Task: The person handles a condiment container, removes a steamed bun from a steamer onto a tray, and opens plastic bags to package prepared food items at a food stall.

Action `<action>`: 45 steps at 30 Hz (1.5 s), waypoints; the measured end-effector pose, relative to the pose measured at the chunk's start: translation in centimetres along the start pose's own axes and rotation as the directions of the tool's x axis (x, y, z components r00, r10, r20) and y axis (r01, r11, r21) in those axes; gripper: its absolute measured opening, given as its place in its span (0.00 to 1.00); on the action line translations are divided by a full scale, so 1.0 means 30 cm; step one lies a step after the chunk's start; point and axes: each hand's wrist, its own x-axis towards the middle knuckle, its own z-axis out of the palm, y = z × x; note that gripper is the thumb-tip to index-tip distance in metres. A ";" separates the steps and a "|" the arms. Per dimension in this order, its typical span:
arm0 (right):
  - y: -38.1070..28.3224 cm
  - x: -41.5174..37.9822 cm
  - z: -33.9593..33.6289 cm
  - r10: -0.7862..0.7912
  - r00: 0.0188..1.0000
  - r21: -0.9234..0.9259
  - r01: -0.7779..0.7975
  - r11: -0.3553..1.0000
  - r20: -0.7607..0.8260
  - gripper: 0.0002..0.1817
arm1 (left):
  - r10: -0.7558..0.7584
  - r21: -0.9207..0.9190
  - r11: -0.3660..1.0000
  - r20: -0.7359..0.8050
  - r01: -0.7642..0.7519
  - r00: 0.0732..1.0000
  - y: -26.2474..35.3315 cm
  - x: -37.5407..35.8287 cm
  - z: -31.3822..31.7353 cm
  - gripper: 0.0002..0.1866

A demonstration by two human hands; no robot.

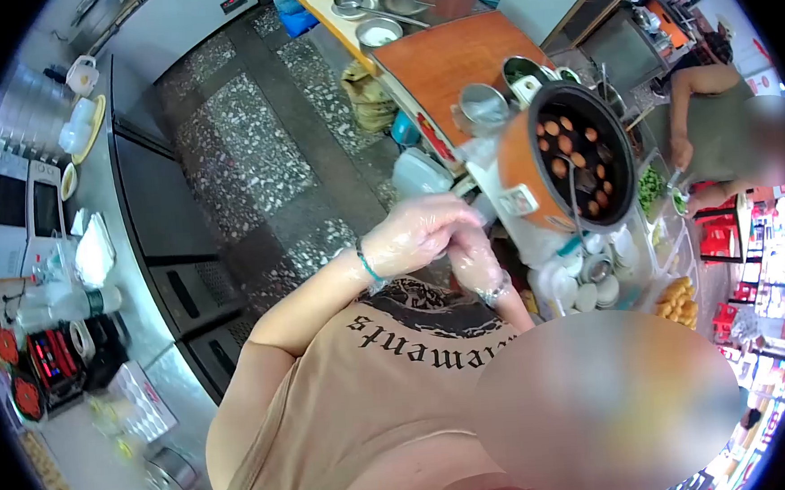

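Note:
Both of my hands wear thin clear plastic gloves and meet in front of my chest. My left hand (417, 234) has a teal band at its wrist, and its curled fingers press against the fingers of my right hand (478, 265). My right hand's fingers are bent inward and partly covered by the left. Whether anything lies between them cannot be made out. Nearest to the hands, on the right, stands an orange cooker (523, 170) with brown eggs (560, 168) in dark liquid and a ladle (574, 193) in it. Beyond the hands is a clear plastic container (421, 171).
White lids (584, 298), fried dough pieces (676, 303) and chopped greens (650, 188) lie right. A co-worker (709, 127) there handles a small container of greens. A steel counter (136, 319) with a microwave (27, 213) runs left. A brown board (453, 66) is ahead; a blurred patch covers the lower right.

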 end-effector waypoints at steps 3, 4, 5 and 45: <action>0.041 0.180 0.171 -0.104 0.943 -0.433 0.240 0.869 0.315 0.11 | -0.023 0.259 0.966 0.069 0.004 0.997 -0.117 -0.083 -0.173 0.12; 0.056 0.240 0.238 -0.118 0.945 -0.400 0.240 0.885 0.304 0.11 | -0.092 0.320 0.945 0.055 0.069 0.994 -0.136 -0.103 -0.231 0.12; 0.065 0.294 0.293 -0.131 0.948 -0.365 0.236 0.900 0.291 0.12 | -0.161 0.379 0.916 0.039 0.134 0.986 -0.155 -0.117 -0.292 0.11; 0.023 2.689 0.974 0.074 0.732 -0.191 0.077 0.979 0.677 0.13 | -0.435 -0.013 0.825 -0.653 0.565 0.620 -1.011 0.023 -2.381 0.16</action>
